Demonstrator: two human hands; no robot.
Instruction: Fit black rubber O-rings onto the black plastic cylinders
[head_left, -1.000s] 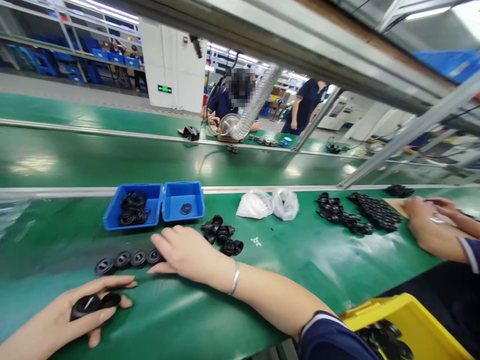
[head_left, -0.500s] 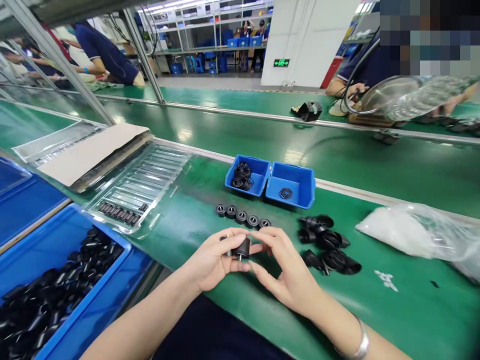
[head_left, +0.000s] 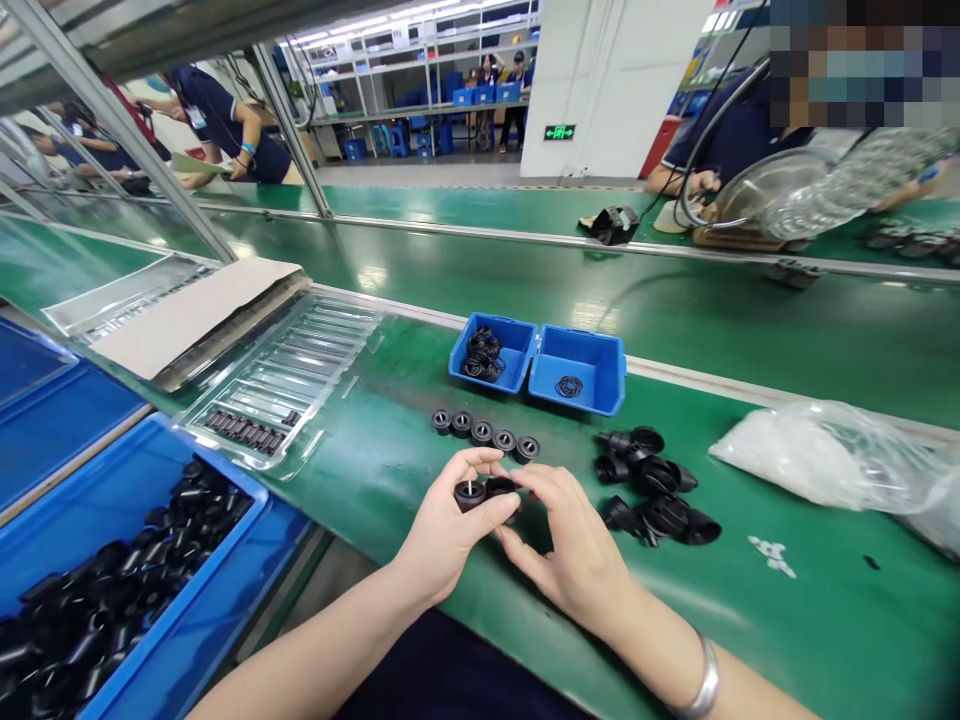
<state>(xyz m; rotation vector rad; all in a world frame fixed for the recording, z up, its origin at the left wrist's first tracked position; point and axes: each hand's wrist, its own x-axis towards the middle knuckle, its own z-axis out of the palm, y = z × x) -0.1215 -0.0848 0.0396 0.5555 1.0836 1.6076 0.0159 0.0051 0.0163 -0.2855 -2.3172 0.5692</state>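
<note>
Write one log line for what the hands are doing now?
left hand: holds black part | right hand: touches second part | nearby: row of rings, blue bins

The small round part point(head_left: 471, 493) in my fingers point(head_left: 491, 515) looks like matt black plastic or rubber, and the bench point(head_left: 750, 630) under it is smooth, glossy green. The two little bins point(head_left: 600, 385) are shiny blue plastic, the tray point(head_left: 300, 375) is clear glossy plastic, and my bracelet point(head_left: 701, 685) is polished metal.

A factory assembly line: long green conveyor belts point(head_left: 675, 330) w/ metal rails run across the hall, other workers point(head_left: 225, 130) in dark uniforms at stations. Blue parts bins point(head_left: 577, 385) hold black rubber rings; racks w/ blue crates point(head_left: 465, 95) and a green exit sign point(head_left: 559, 132) stand at the back.
</note>
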